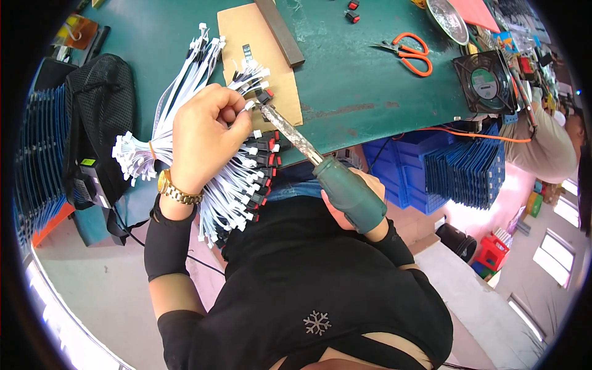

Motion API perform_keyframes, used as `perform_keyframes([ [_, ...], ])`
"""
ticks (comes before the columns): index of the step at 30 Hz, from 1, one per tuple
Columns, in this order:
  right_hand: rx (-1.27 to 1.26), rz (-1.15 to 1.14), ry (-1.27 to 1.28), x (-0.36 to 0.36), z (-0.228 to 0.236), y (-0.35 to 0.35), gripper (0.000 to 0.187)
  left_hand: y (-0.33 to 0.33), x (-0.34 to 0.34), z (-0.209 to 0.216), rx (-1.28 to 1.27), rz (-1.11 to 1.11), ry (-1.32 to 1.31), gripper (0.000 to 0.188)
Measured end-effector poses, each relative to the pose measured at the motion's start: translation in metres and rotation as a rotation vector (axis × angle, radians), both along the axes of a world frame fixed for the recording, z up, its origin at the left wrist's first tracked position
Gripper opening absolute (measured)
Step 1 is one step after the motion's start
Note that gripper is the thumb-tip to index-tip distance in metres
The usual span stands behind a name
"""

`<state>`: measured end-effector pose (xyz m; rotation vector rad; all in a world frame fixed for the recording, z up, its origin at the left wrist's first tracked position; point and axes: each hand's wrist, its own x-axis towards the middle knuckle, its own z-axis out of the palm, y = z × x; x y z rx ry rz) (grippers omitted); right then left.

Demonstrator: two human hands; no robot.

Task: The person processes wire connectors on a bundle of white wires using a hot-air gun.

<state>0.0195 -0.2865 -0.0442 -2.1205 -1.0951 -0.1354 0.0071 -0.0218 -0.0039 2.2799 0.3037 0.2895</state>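
The cardboard (237, 23) lies on the green table (345, 80). Over its near end, the left hand (209, 126) pinches a small white wire end (249, 105) between thumb and fingertip. The right hand (371, 184), to the right of the cardboard and nearer the body, is wrapped round the green handle of the iron (348, 192). The iron's metal tip points back over the cardboard to a red-and-black switch (265, 96); whether tip and switch touch, I cannot tell.

White wires (176, 102) fan out left of the cardboard, bunched by a band (152, 150) beside the left hand. More wires, ending in switches (262, 161), spread just below the cardboard, toward the body. A brown bar (280, 34) rests along the cardboard's right edge. Well to the right of the cardboard lie orange-handled scissors (414, 55), and past them a black fan (484, 83). A black bag (102, 117) sits well left of the cardboard.
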Motion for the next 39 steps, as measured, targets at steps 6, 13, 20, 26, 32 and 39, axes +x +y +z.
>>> perform_keyframes([
  [6,0.015,-0.012,-0.008,0.002,-0.002,0.003,0.032,0.003,-0.001,0.0,0.045,-0.032,0.002,0.007],
  [13,0.13,-0.057,0.59,-0.011,-0.01,-0.013,0.022,0.002,-0.001,-0.001,0.048,-0.042,-0.012,0.007],
  [20,0.163,-0.167,0.721,-0.014,-0.018,-0.019,0.032,0.001,0.0,0.002,0.03,-0.01,0.03,0.006],
  [26,0.105,-0.131,0.608,-0.014,-0.017,-0.016,0.028,0.002,-0.001,0.001,0.011,-0.018,0.016,0.006],
  [32,0.096,-0.058,0.332,-0.008,-0.007,-0.012,0.022,0.002,-0.002,0.0,0.022,-0.057,0.006,0.006],
  [39,0.086,-0.051,0.404,-0.011,-0.012,-0.012,0.029,0.002,-0.001,-0.001,0.068,-0.075,-0.01,0.009],
])
